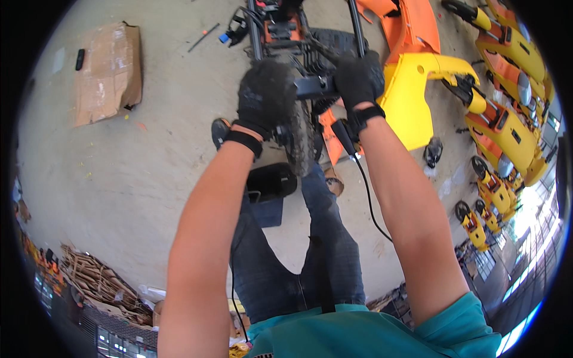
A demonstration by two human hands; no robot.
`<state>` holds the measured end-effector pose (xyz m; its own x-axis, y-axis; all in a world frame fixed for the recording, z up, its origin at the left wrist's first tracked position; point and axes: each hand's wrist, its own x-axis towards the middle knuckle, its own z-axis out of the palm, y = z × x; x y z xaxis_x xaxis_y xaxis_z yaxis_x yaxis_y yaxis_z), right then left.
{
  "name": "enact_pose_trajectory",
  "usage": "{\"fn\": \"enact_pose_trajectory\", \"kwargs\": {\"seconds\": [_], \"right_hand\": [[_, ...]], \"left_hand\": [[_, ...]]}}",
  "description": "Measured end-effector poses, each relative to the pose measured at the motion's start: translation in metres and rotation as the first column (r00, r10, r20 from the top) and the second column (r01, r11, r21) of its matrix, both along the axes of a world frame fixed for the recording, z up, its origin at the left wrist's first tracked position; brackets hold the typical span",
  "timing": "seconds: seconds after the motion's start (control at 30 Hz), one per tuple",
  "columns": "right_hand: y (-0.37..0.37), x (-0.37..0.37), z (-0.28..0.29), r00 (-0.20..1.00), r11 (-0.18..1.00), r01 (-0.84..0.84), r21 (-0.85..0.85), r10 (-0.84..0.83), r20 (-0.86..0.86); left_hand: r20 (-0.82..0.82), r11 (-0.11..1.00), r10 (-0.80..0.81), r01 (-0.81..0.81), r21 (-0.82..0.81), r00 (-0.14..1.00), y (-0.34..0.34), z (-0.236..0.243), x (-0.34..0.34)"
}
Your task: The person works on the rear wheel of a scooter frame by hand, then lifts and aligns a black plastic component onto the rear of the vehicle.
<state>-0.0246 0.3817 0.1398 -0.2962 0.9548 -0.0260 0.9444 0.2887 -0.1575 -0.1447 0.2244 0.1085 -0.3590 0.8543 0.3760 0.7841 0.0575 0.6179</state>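
Both my hands wear black gloves and are held out ahead of me over the front end of a partly stripped scooter. Between them spans a dark flat bar. My left hand is closed at the bar's left end, its fingers mostly hidden by the back of the glove. Around the right end, beside a black fork tube, my right hand is closed too. Beneath the bar stands a knobby tyre, close to my legs. Wiring and orange parts of the scooter's frame show beyond.
Yellow and orange body panels lie to the right. Several yellow scooters line the right side. Flattened cardboard and a thin tool lie on the floor at left. A black cable hangs by my right wrist.
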Motion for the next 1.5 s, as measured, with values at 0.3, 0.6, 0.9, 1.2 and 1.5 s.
{"fn": "enact_pose_trajectory", "kwargs": {"seconds": [0.3, 0.6, 0.9, 1.2, 1.5], "right_hand": [[0.009, -0.002, 0.009, 0.991, 0.986, 0.127, -0.105, -0.131, -0.036], [-0.007, -0.012, 0.012, 0.987, 0.982, 0.159, -0.098, -0.159, 0.008], [-0.036, -0.047, 0.015, 0.979, 0.978, 0.201, -0.049, -0.198, 0.046], [-0.047, -0.058, 0.024, 0.975, 0.974, 0.219, -0.064, -0.216, 0.042], [-0.029, -0.038, 0.017, 0.971, 0.969, 0.238, -0.071, -0.236, 0.031]], "left_hand": [[0.082, 0.993, 0.093, -0.099, 0.065, 0.992, 0.007, 0.012, 0.006], [0.311, 0.999, 0.007, -0.021, 0.043, 0.950, -0.005, 0.015, -0.011], [0.308, 0.987, -0.032, 0.078, -0.139, 0.951, -0.038, 0.012, -0.041], [0.305, 0.976, -0.071, 0.130, -0.176, 0.950, -0.046, 0.017, -0.051], [0.332, 0.903, -0.196, 0.302, -0.307, 0.923, -0.026, 0.022, -0.045]]}}
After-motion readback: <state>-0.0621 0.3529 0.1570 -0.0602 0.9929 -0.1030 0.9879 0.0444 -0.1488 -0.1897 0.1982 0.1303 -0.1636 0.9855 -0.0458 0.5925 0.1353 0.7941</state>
